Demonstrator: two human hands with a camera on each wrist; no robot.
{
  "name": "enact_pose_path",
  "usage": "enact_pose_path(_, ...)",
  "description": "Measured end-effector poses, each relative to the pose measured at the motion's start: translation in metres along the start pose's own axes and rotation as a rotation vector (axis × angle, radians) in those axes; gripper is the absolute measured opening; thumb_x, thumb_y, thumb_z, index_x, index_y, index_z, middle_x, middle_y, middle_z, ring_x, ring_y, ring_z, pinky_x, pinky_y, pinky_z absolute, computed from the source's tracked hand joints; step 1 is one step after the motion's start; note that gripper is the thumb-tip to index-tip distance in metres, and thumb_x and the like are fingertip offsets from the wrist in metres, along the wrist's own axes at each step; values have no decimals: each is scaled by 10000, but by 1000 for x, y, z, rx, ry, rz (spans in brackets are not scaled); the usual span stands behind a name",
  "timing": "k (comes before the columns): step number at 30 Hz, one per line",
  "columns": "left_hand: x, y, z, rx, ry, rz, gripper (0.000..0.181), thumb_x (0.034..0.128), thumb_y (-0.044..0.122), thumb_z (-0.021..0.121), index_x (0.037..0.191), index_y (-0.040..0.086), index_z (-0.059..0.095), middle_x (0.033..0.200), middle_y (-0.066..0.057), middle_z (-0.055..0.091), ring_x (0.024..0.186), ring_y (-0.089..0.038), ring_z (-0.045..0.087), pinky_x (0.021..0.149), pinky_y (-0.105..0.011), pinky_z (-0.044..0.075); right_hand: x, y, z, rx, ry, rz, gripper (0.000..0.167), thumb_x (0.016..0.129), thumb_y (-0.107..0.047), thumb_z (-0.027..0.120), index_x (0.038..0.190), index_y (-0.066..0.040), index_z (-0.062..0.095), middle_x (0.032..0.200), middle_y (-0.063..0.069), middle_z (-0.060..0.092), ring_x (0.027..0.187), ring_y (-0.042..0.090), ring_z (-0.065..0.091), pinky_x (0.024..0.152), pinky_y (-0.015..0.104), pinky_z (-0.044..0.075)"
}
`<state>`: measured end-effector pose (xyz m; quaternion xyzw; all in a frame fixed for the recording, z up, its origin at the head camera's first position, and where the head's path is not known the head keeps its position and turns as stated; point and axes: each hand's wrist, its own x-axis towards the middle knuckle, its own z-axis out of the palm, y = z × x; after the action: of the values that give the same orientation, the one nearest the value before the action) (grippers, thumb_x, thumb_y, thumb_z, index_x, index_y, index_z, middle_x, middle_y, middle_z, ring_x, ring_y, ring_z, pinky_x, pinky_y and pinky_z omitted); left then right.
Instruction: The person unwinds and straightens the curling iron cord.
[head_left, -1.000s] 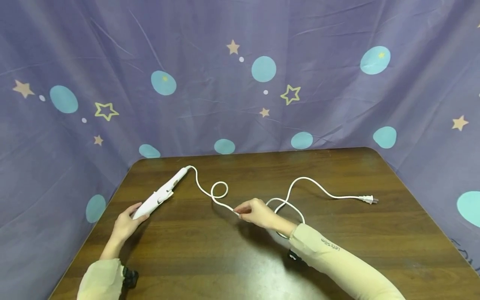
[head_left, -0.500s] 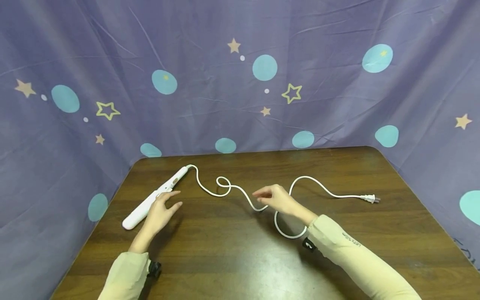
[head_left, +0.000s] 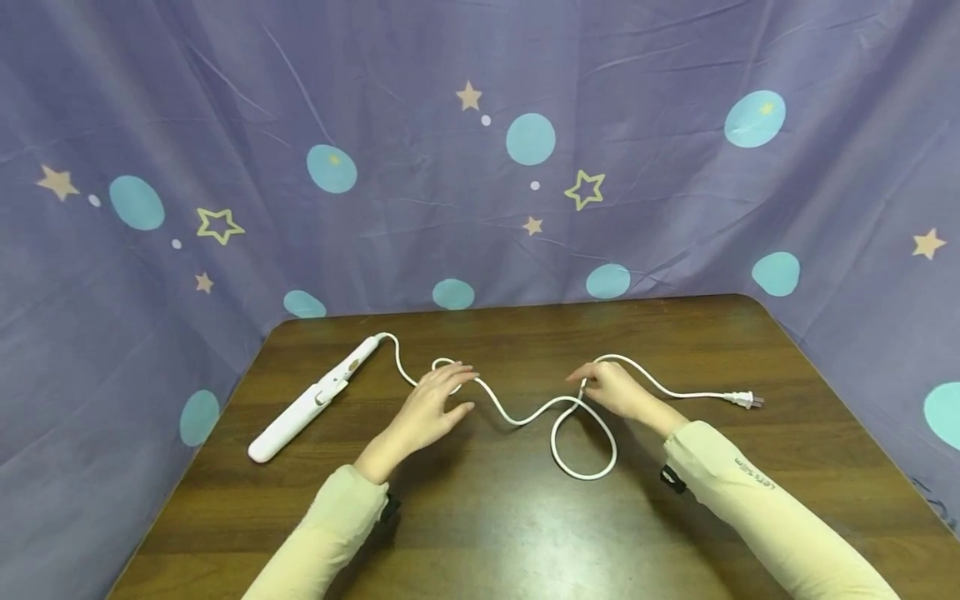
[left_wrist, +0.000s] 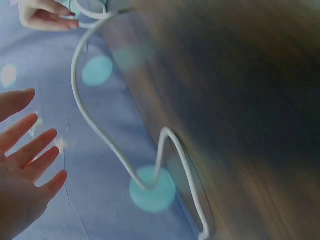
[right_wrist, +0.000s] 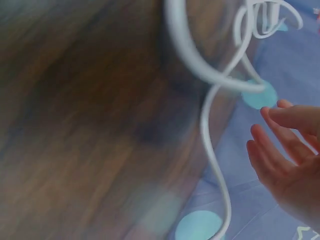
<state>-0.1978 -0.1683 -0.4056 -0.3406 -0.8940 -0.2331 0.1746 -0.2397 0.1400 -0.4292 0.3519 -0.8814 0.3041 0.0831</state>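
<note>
A white hair straightener (head_left: 288, 425) lies slanted on the left of the table in the head view. Its white cord (head_left: 517, 422) runs rightward in bends and a loop to a two-pin plug (head_left: 742, 400). Above the small cord bend near mid-table is my left hand (head_left: 423, 408); the left wrist view shows its fingers (left_wrist: 37, 145) spread, holding nothing. My right hand (head_left: 618, 390) is at the cord just above the larger loop. In the right wrist view its fingers (right_wrist: 277, 142) are loosely bent, with no cord gripped between them.
The brown wooden table (head_left: 480, 517) carries the straightener and cord. A purple curtain (head_left: 420, 225) with stars and blue ovals stands behind the table and along its sides.
My left hand has let go of the straightener and moved right over the cord. My right hand released the cord and shifted right along it; the cord's middle has shifted.
</note>
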Motion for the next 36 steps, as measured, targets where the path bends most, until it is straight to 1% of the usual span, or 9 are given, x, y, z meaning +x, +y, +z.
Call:
enact_pose_path(5, 13, 9, 19, 66, -161, 42, 368, 826, 173, 611, 1164, 42, 549, 1212, -124, 524, 1207, -288, 384, 992, -463, 242, -6, 15, 6, -24, -61, -89, 246, 686, 158, 556, 869, 34, 662, 875, 136, 655, 847, 282, 607, 748, 365, 461)
enact_pose_path(9, 13, 11, 27, 131, -225, 46, 264, 839, 197, 594, 1068, 67, 616, 1046, -78, 594, 1061, -246, 495, 938, -425, 314, -9, 23, 13, -44, -95, -97, 212, 680, 129, 597, 841, 12, 669, 843, 109, 659, 821, 254, 610, 743, 348, 460)
enact_pose_path(12, 7, 11, 29, 174, -239, 44, 185, 807, 194, 631, 963, 101, 666, 889, -15, 591, 871, -181, 521, 822, -372, 369, -11, 27, 15, -47, -116, -96, 170, 677, 89, 638, 805, -15, 677, 818, 78, 655, 802, 228, 603, 734, 334, 456)
enact_pose_path(15, -1, 9, 28, 191, -250, 45, 128, 761, 192, 673, 870, 129, 692, 799, 21, 559, 775, -146, 488, 752, -347, 361, -13, 28, 17, -49, -129, -117, 128, 682, 43, 668, 778, -40, 682, 813, 57, 641, 799, 216, 588, 732, 326, 450)
enact_pose_path(20, -14, 3, 23, 169, -269, 38, 73, 722, 206, 698, 772, 152, 691, 730, 42, 518, 743, -136, 470, 745, -350, 342, -16, 29, 17, -89, -100, -124, 70, 679, -34, 708, 719, -76, 669, 785, 34, 620, 765, 195, 580, 709, 309, 447)
enact_pose_path(27, -36, -5, 13, 86, -328, 4, 50, 723, 190, 696, 736, 156, 663, 732, 66, 516, 767, -122, 475, 803, -366, 336, -26, 37, 12, -135, -71, -79, 77, 666, -64, 726, 680, -83, 652, 765, 19, 606, 734, 187, 582, 689, 311, 452)
enact_pose_path(29, -43, -7, 9, 69, -330, 9, 49, 715, 161, 701, 719, 146, 654, 713, 72, 506, 763, -120, 484, 814, -381, 341, -28, 40, 10, -143, -69, -63, 72, 669, -60, 724, 685, -77, 655, 769, 25, 609, 740, 197, 586, 696, 320, 452)
enact_pose_path(32, -53, -13, 3, 56, -297, 61, 69, 705, 149, 704, 688, 138, 638, 680, 83, 489, 733, -97, 482, 801, -356, 342, -29, 46, 6, -152, -47, -51, 68, 664, -49, 723, 684, -62, 659, 773, 49, 617, 750, 222, 590, 705, 338, 452)
enact_pose_path(36, -63, -19, -4, 40, -296, 68, 76, 684, 130, 713, 674, 124, 638, 666, 77, 499, 701, -89, 486, 791, -364, 348, -31, 54, 2, -138, -16, -10, 61, 663, -35, 719, 683, -45, 663, 794, 91, 629, 770, 250, 592, 718, 364, 448)
